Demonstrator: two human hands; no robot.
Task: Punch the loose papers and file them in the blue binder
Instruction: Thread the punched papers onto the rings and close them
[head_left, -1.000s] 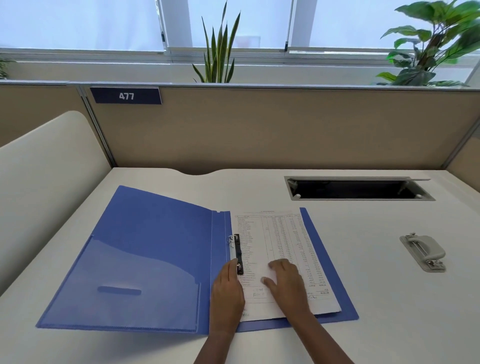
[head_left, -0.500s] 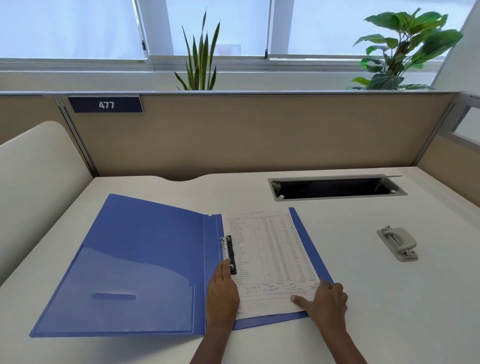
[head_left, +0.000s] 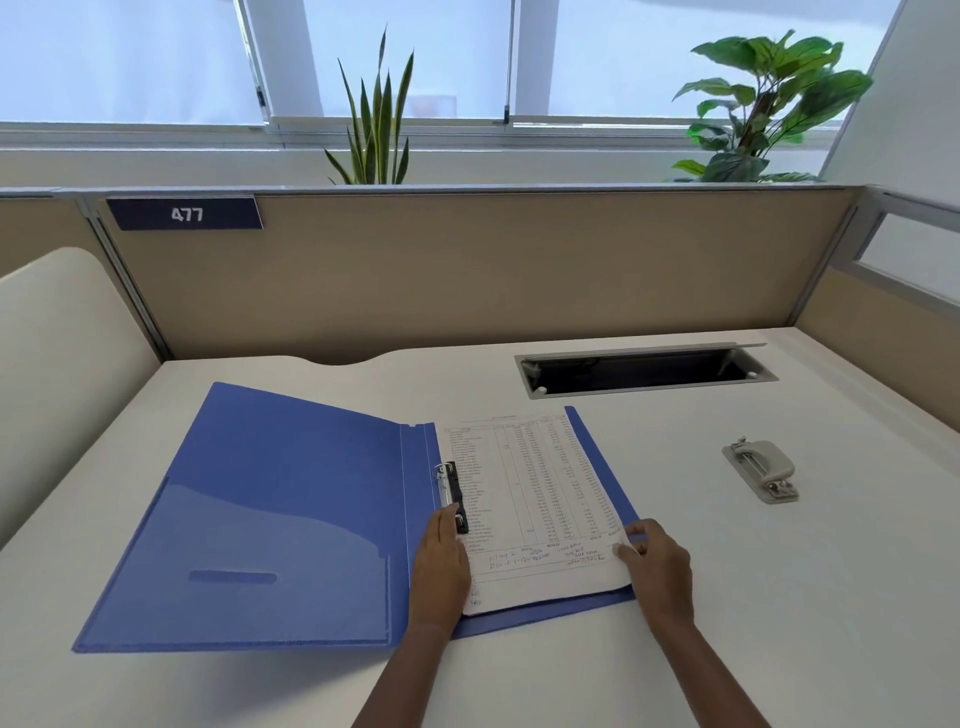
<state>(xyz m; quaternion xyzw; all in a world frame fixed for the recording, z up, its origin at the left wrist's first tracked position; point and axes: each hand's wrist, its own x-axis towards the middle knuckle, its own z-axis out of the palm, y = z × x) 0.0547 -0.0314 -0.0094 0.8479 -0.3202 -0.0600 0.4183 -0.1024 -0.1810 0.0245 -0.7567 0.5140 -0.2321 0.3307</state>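
Pointing lengthwise away, the papers (head_left: 530, 499) lie in the blue binder (head_left: 291, 509) — left hand (head_left: 441, 566) flat, right hand (head_left: 660, 571) pinching their edge.

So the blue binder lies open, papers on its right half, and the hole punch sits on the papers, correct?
Not quite. In the head view the hole punch sits on the desk, right of the blue binder, apart from the papers. The rest holds.
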